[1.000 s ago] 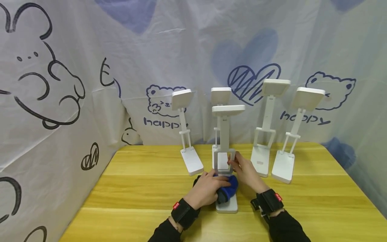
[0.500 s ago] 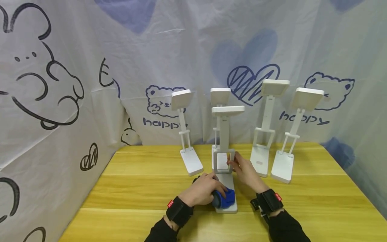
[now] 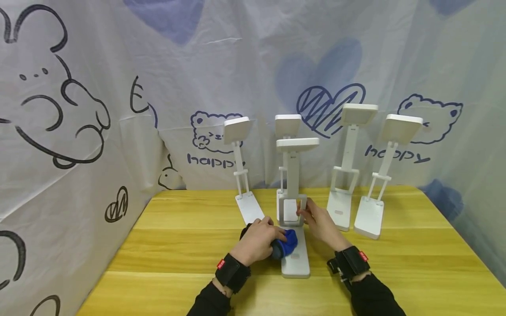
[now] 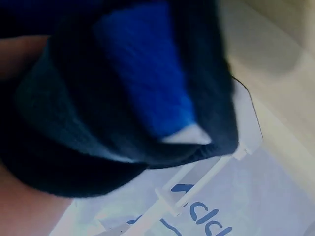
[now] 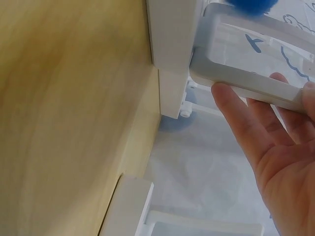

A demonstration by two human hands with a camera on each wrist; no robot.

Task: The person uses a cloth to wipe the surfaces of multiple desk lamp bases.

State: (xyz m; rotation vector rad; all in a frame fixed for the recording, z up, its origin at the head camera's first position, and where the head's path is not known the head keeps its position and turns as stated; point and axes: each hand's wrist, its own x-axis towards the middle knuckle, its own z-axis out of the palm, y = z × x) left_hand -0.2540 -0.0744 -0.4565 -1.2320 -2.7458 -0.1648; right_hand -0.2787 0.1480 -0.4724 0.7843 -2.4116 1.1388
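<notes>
- We see a left hand [image 3: 258, 240] curled round cloth [image 3: 290, 241] on the front lamp [image 3: 293, 184], in from the table's [image 3: 178, 245] back edge.
- A right hand [image 3: 321, 226] pinches its frame [image 3: 281, 210]; if that slips, pushing could topple it.

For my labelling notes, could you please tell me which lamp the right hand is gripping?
The foreground lamp, directly between both hands: the right hand grips its support frame. The other four lamps stand farther back.
</notes>
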